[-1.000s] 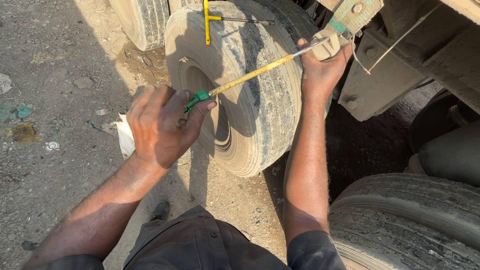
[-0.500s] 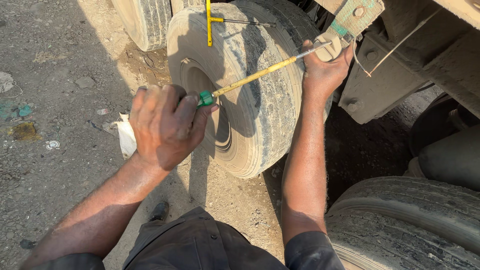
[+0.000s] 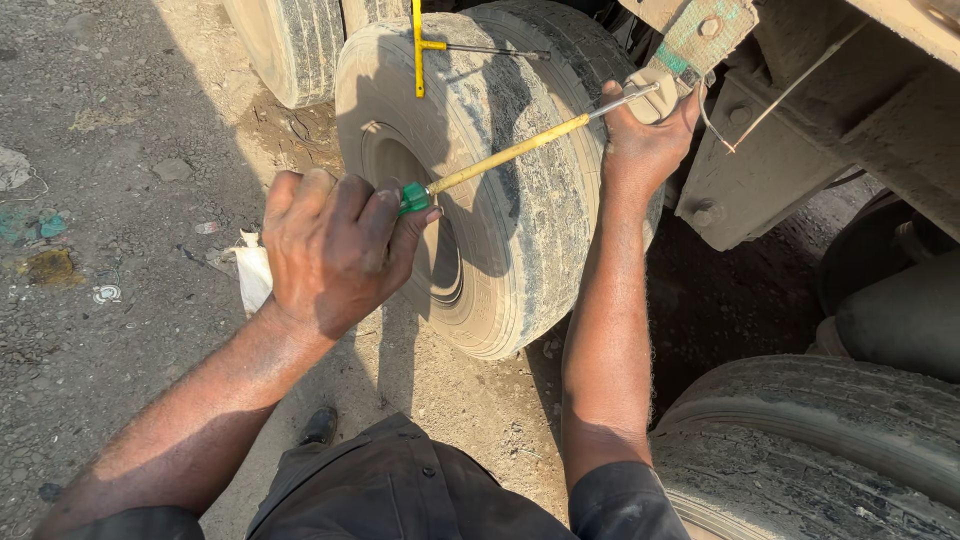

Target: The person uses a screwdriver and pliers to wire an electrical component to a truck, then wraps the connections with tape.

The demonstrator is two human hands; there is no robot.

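The left hand (image 3: pixel 335 250) is curled shut around the green butt end of a long yellow-shafted hand tool with a bare steel tip (image 3: pixel 505 155), knuckles up, the handle almost wholly buried in the fist. From that fist the tool's long axis runs up and to the right, slanting across the tread of the big dusty, worn rubber tyre (image 3: pixel 500 180) that stands on edge in front of the person.

The right hand (image 3: pixel 645 130) is closed at the far end, where the steel tip meets a small pale block-like part (image 3: pixel 652 98) held against a rusty, green-flecked metal bracket (image 3: pixel 700 35) just right of the tyre's upper edge. So the tool lies between the hands, the left at the handle, the right at the working end and nearer the bracket. Whether the right fingers pinch the tip or only the pale part cannot be told.

The shaft looks thin, straight and scuffed. A yellow T-shaped tool (image 3: pixel 420 45) rests on top of the tyre. Left of the tyre lies littered gravel ground (image 3: pixel 110 200); right of it, the grey vehicle underframe (image 3: pixel 780 160).
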